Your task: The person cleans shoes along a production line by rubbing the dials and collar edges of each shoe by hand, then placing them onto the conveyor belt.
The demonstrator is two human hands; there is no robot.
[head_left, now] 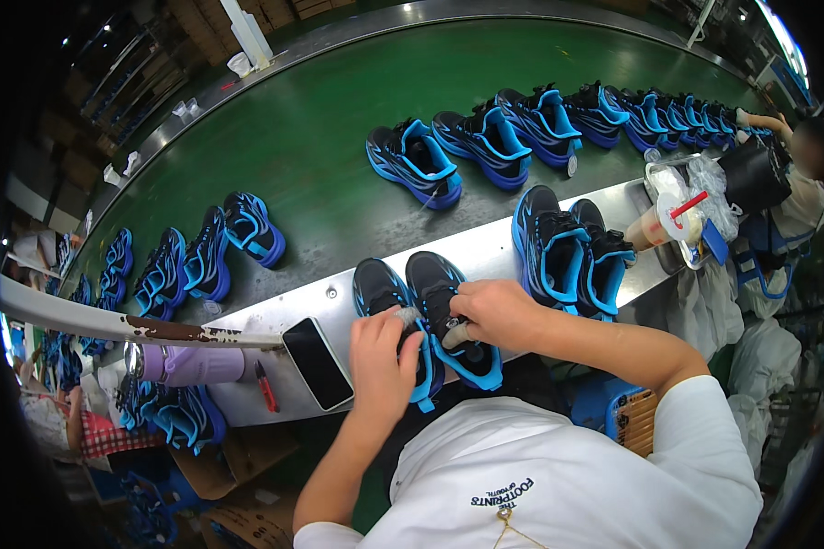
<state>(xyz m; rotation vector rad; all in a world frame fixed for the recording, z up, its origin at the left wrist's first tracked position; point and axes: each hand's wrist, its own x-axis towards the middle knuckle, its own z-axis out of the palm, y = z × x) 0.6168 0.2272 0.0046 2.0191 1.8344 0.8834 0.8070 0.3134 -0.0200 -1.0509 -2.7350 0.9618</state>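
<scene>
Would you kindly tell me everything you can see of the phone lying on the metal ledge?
The phone is a thin black slab with rounded corners and a pale rim. Its glossy screen faces up, dark and unlit. It lies flat and slanted on the steel ledge, just left of the left hand, which does not touch it. A red pen lies further left, apart from it.

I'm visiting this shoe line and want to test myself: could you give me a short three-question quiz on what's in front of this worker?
1. True or false: both hands rest on the pair of shoes on the metal ledge.
2. What lies just left of the left hand? A) phone B) cup C) scissors
3. What colour is the conveyor belt?

Key
1. True; the right hand is there too.
2. A, a dark phone.
3. Green.
</scene>
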